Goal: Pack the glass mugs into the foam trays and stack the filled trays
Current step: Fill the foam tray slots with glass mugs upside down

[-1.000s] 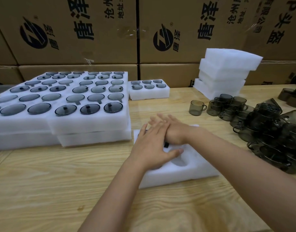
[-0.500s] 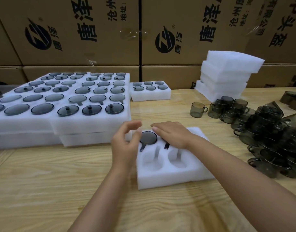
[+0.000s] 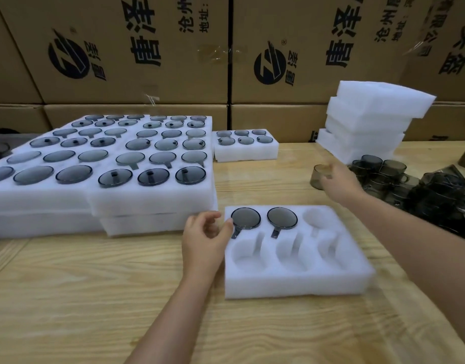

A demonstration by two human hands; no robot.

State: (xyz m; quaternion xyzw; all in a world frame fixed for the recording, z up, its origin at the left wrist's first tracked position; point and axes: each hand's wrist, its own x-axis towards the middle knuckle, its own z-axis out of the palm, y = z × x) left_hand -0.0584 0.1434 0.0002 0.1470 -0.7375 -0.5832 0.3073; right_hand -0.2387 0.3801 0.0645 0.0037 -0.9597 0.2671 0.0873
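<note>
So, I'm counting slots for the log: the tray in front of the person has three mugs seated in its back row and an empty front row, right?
Not quite. The head view shows the foam tray with two mugs seated in its back row, the left mug and the middle mug; the back right slot is empty. The front row is empty, as you said.

The tabletop [image 3: 95, 298] is pale wood with a visible grain, smooth and matt. The foam tray [image 3: 294, 285] near its front edge is white, soft-looking and finely fuzzy (no shine at all). The two mugs [image 3: 246, 218] seated in it are smoky grey glass, glossy. Behind the far edge, the boxes [image 3: 147, 48] are brown matt cardboard with black print.
</note>
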